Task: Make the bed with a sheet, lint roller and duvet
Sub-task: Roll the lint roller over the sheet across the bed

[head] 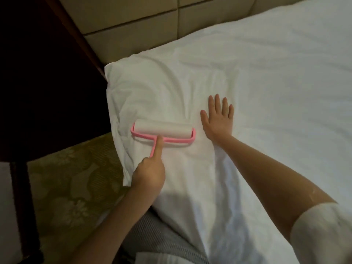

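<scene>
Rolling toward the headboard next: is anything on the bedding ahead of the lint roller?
Nothing visible: only wrinkled white bedding lies between the lint roller and the headboard. The right hand rests flat just off the roller's right end, so it would block a sideways pass, not a forward one.

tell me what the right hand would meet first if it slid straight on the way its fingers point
Nothing solid nearby: the right hand lies flat on the sheet, pointing at the headboard. Only wrinkled sheet lies ahead, so the headboard looks first, though depth is unclear.
</scene>
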{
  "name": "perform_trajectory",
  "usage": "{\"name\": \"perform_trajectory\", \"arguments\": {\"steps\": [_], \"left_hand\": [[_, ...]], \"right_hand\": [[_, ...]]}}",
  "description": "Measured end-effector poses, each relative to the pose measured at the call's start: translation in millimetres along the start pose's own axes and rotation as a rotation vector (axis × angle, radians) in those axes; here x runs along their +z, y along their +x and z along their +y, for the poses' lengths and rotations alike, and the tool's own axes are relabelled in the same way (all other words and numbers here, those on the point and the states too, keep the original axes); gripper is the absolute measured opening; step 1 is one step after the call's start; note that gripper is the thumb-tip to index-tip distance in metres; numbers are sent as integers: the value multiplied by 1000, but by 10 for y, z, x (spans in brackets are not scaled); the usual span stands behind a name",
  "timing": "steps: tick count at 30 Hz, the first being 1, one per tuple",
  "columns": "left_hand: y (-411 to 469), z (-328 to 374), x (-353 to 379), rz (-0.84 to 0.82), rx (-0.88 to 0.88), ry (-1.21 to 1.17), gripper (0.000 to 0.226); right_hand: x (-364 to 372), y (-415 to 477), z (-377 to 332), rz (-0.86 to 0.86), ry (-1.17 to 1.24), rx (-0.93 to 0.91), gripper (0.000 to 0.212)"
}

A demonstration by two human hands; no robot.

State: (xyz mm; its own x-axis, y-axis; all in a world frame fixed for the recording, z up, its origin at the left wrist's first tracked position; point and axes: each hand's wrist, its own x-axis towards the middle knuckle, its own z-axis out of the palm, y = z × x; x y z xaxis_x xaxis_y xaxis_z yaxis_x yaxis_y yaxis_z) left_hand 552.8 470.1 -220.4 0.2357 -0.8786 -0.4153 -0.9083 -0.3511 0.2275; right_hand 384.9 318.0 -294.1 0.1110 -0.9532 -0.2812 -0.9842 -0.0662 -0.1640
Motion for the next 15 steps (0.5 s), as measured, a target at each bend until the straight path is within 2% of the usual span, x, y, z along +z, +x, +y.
{"name": "perform_trajectory", "arguments": {"steps": [1,4,7,8,12,15], "left_hand": [[-24,-94,-91,23,53,6,68],[89,-111,-595,-60,86,82,57],[163,76,-1136,148,258,84,59],[211,130,-1283,131,270,94,59],[592,295,-1578,-116,224,242,60],[910,326,-1456,-261,187,359,66]], "right_hand": [[-33,-98,-64,-30,11,48,60],[-211,-400,-243,-151,70,175,60],[-530,-576,-338,-250,114,260,60],[-651,-597,-356,-267,120,278,60],[-1056,-546,-367,-270,127,349,60],[-1107,-413,-316,-282,113,416,68]]}}
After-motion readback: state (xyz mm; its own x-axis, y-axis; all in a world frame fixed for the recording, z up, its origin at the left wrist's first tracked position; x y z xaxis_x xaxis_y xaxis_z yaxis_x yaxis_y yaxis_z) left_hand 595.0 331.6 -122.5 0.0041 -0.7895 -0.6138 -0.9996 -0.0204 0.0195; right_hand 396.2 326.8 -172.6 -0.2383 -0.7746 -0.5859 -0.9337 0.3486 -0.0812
